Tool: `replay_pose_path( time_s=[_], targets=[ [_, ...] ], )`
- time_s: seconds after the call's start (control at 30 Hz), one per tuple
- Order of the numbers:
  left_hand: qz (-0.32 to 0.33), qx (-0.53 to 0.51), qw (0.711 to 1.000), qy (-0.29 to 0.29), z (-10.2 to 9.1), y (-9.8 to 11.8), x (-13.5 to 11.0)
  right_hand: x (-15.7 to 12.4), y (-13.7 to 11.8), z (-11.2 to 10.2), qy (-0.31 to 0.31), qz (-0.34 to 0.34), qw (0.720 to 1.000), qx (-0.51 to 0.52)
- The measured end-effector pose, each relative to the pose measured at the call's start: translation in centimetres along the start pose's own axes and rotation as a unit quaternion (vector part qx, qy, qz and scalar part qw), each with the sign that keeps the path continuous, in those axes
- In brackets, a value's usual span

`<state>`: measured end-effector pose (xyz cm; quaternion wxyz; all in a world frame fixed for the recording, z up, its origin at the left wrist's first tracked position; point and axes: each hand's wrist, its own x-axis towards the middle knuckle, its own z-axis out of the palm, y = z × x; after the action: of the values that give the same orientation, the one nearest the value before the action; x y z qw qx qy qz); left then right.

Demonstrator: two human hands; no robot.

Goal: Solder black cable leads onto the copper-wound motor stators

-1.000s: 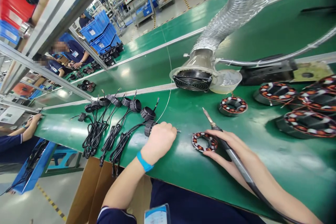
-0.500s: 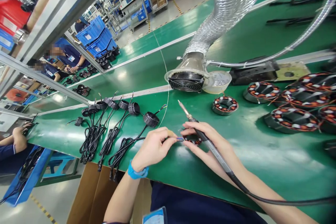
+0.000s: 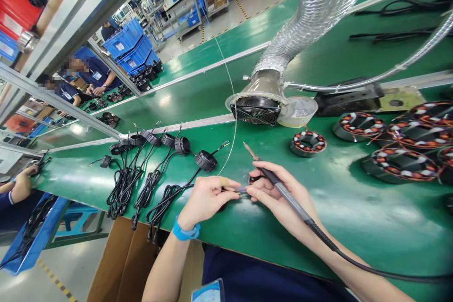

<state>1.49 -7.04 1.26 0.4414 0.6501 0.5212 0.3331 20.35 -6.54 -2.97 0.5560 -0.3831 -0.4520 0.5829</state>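
Observation:
My left hand (image 3: 207, 197) is closed in a pinch on a thin wire end, with a blue band round its wrist. My right hand (image 3: 279, 196) holds a soldering iron (image 3: 271, 177) lying across its fingers, tip pointing up and away, and its fingertips meet the same wire end. A small stator ring (image 3: 255, 180) sits almost hidden behind my right fingers. A fine solder wire (image 3: 231, 141) runs down from above to my hands.
Several black cables with round connectors (image 3: 155, 170) lie left on the green bench (image 3: 354, 217). A fume fan on a foil duct (image 3: 256, 108) stands behind. Wound stators (image 3: 308, 143) lie right. Other people work at the far left (image 3: 21, 184).
My left hand left the black connector and came right to meet my right hand. The right hand lifted off the small stator and now pinches the wire end with the left.

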Motion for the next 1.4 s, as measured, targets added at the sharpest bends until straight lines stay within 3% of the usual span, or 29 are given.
replay_pose_path(
  time_s=[0.27, 0.5, 0.77, 1.13, 1.4],
  targets=[
    [-0.066, -0.089, 0.991, -0.075, -2.0, 0.2, 0.2, -0.3, 0.6, 0.1, -0.060, 0.019, 0.998, 0.013],
    [-0.021, -0.042, 0.994, -0.094, -2.4, 1.7, 0.4, 0.0, -0.3, 0.2, -0.062, 0.037, 0.996, 0.045],
    [-0.077, -0.066, 0.993, -0.067, -1.4, 0.9, 1.1, 0.0, 0.5, -0.1, -0.043, -0.047, 0.998, -0.018],
    [-0.101, -0.106, 0.988, -0.037, -0.4, 0.9, 1.6, -0.4, 1.0, 1.3, 0.027, -0.060, 0.996, -0.066],
    [-0.091, -0.083, 0.992, -0.038, -0.7, 0.7, 1.7, -0.4, 0.8, 1.3, 0.019, -0.061, 0.993, -0.095]
  ],
)
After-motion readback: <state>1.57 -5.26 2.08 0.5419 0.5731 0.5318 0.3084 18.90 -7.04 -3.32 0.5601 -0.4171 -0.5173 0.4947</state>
